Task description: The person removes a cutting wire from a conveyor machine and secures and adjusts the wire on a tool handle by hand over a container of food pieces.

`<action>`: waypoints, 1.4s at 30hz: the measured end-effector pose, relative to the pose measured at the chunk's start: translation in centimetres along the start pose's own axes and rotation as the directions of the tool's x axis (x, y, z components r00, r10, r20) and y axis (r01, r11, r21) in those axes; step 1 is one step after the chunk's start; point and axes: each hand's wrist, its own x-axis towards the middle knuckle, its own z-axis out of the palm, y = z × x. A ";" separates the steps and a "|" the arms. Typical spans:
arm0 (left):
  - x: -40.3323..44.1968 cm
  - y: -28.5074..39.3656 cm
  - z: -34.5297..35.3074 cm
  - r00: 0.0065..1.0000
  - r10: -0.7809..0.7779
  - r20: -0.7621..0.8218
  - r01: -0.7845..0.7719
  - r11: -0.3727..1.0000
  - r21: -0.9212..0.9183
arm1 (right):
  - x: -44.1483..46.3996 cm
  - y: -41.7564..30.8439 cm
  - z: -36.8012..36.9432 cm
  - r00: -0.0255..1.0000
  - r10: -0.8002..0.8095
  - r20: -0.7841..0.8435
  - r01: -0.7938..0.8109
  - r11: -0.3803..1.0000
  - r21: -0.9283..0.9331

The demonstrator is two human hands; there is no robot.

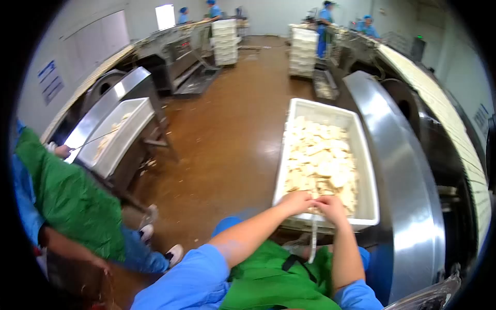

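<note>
My left hand [296,202] and my right hand [331,207] meet over the near end of a white plastic bin [365,155]. Their fingers are closed and pressed together at the tips. From between them a narrow pale strip [313,240] hangs down in front of the bin's near rim; its upper end is hidden by my fingers, and its kind I cannot make out. Just beyond my fingertips lie many flat, cream-coloured pieces [320,155], heaped inside the bin.
A curved steel chute [395,170] and a conveyor [439,98] run along the right. At left, a person in a green apron [72,196] holds a thin rod over another white bin [143,111]. Stacked white crates [304,51] and several people stand farther back.
</note>
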 end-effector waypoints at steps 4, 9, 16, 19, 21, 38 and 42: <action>-0.4 0.3 -0.6 0.999 -0.040 -0.016 0.040 0.999 -0.017 | 0.4 -0.1 0.1 1.000 0.016 -0.008 -0.016 1.000 0.008; -0.7 0.6 -0.9 0.998 0.025 -0.061 -0.025 1.000 -0.009 | -0.2 -0.3 0.2 1.000 0.012 -0.008 -0.011 0.995 0.103; -0.6 0.5 -0.7 0.997 0.011 -0.079 -0.014 0.999 -0.038 | -0.5 -0.6 0.2 0.998 0.021 0.062 -0.029 0.993 0.116; -0.7 0.8 -0.9 0.998 -0.041 -0.052 0.037 0.996 -0.077 | 0.1 -0.5 0.0 0.998 0.020 0.065 -0.032 0.981 0.190; -0.3 0.4 -0.7 0.997 -0.010 -0.073 0.005 0.998 -0.067 | 0.1 0.0 0.4 1.000 0.024 0.020 -0.027 0.987 0.156; 1.0 -0.8 -0.2 0.988 -0.075 0.138 0.114 0.946 -0.303 | 0.0 -0.5 -0.1 1.000 0.007 -0.015 -0.004 0.988 0.156; 0.9 -0.9 -0.4 0.984 -0.030 0.175 0.091 0.931 -0.353 | -0.4 -0.5 0.2 1.000 0.002 -0.001 -0.001 0.989 0.150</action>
